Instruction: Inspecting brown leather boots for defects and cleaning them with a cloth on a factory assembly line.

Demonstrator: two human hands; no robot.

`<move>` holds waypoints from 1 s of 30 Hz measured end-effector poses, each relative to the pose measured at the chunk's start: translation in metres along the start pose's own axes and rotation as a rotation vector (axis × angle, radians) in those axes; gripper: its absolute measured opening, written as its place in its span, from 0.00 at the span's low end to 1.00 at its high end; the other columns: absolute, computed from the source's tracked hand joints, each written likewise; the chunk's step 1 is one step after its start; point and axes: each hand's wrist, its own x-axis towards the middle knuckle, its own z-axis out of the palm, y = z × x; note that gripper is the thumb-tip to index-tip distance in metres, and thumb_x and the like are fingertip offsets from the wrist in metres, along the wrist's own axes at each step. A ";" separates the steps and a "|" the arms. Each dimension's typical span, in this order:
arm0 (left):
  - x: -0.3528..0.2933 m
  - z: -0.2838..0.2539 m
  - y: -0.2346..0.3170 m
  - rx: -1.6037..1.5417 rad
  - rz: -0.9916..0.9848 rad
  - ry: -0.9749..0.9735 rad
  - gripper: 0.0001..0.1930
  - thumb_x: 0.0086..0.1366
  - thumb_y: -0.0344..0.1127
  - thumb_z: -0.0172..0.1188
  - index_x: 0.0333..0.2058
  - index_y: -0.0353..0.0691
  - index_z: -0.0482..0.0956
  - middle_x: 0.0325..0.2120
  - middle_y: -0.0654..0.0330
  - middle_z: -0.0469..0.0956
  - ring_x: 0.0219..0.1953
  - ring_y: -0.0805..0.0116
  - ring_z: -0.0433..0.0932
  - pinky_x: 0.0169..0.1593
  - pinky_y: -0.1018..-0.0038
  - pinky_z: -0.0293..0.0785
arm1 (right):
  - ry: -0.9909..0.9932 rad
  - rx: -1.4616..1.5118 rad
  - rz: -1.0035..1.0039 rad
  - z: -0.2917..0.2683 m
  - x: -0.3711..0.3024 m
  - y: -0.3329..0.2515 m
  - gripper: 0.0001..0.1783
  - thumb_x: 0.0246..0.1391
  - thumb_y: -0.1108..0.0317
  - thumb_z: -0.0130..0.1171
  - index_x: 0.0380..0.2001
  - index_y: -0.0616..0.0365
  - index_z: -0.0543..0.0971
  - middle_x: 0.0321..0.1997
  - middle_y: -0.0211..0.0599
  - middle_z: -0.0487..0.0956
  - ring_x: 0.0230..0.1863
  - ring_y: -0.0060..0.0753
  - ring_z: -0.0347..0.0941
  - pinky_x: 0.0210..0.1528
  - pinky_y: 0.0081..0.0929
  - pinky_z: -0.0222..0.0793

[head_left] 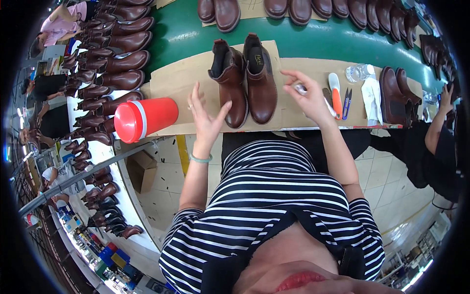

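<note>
A pair of dark brown leather ankle boots stands upright side by side on the cardboard, toes toward me: the left boot [231, 93] and the right boot [260, 90]. My left hand [206, 120] is open beside the left boot, fingers spread and thumb close to its toe; whether it touches cannot be told. To the right of the pair, my right hand [313, 98] is raised with the fingers curled round a small, pale, shiny thing [299, 88]. Its kind is not clear, as the fingers partly hide it.
A red lidded container [164, 115] lies at the left. On the right are an orange-and-white handled tool [335, 90], blue thread snips [346, 104], a clear bottle [357, 73], white paper [371, 103] and more boots [391, 93]. Cardboard [169, 83] covers the green table [181, 39]. Another person's hand [445, 100] is at far right.
</note>
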 end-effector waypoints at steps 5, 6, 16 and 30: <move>0.054 0.014 0.009 0.156 0.269 0.049 0.28 0.48 0.35 0.73 0.48 0.39 0.73 0.51 0.44 0.65 0.46 0.53 0.70 0.49 0.64 0.69 | -0.030 -0.455 -0.263 0.045 0.035 -0.023 0.19 0.45 0.70 0.67 0.44 0.52 0.79 0.40 0.41 0.75 0.34 0.41 0.74 0.39 0.28 0.70; 0.058 0.015 0.000 0.016 0.019 -0.112 0.21 0.48 0.33 0.73 0.39 0.36 0.74 0.45 0.45 0.70 0.40 0.57 0.72 0.43 0.67 0.70 | -0.080 -0.469 -0.172 0.045 0.041 -0.024 0.14 0.45 0.70 0.67 0.37 0.56 0.80 0.38 0.42 0.75 0.34 0.45 0.75 0.38 0.31 0.70; -0.029 -0.020 -0.003 -0.118 0.035 0.020 0.12 0.44 0.25 0.74 0.21 0.33 0.76 0.47 0.44 0.75 0.41 0.55 0.79 0.42 0.70 0.76 | -0.157 -0.410 -0.452 0.011 -0.051 -0.003 0.15 0.34 0.75 0.68 0.32 0.54 0.83 0.49 0.46 0.75 0.34 0.38 0.77 0.34 0.30 0.73; -0.037 -0.005 -0.014 -0.124 0.206 0.058 0.15 0.45 0.24 0.74 0.32 0.35 0.78 0.52 0.41 0.69 0.50 0.48 0.75 0.51 0.65 0.74 | -0.294 -0.495 -0.537 0.025 -0.026 -0.018 0.17 0.36 0.73 0.68 0.35 0.54 0.81 0.47 0.49 0.73 0.30 0.36 0.75 0.25 0.29 0.71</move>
